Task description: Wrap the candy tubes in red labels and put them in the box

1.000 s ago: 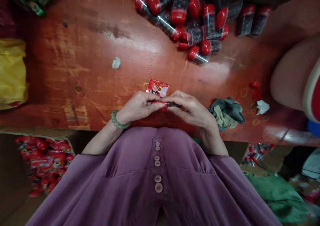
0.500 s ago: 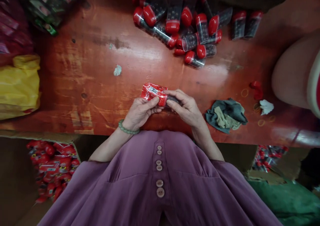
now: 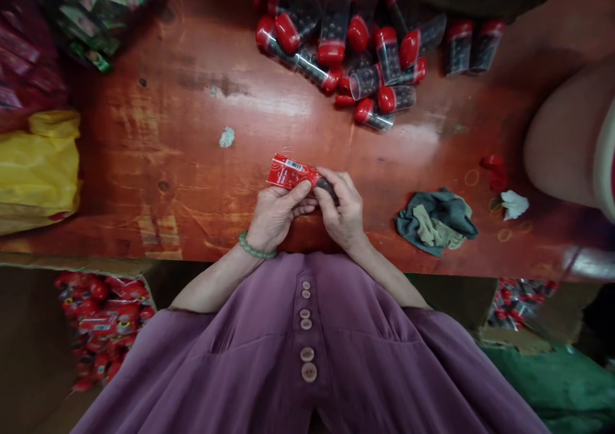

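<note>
My left hand (image 3: 275, 219), with a green bead bracelet (image 3: 255, 247) at the wrist, grips a red printed plastic wrapper (image 3: 287, 172) between thumb and fingers. The wrapper has a barcode and points up to the left, its left end flat. From the other end shows a clear tube of dark balls (image 3: 327, 190), held by the closed fingers of my right hand (image 3: 344, 211). The wrapper covers part of the tube; how far the tube reaches inside is hidden. Both hands are close together above the table's front edge.
Several red-capped tubes of dark balls (image 3: 389, 56) lie heaped at the back of the red table (image 3: 192, 158). A crumpled cloth (image 3: 435, 222) lies right of my hands, near a pale bucket (image 3: 562, 145). At left are a yellow bag (image 3: 38, 171) and a box of red packs (image 3: 108, 325).
My right hand has moved slightly left, toward my left hand, and turned more upright, with less of the tube showing. The wrapper now looks flatter at its left end.
</note>
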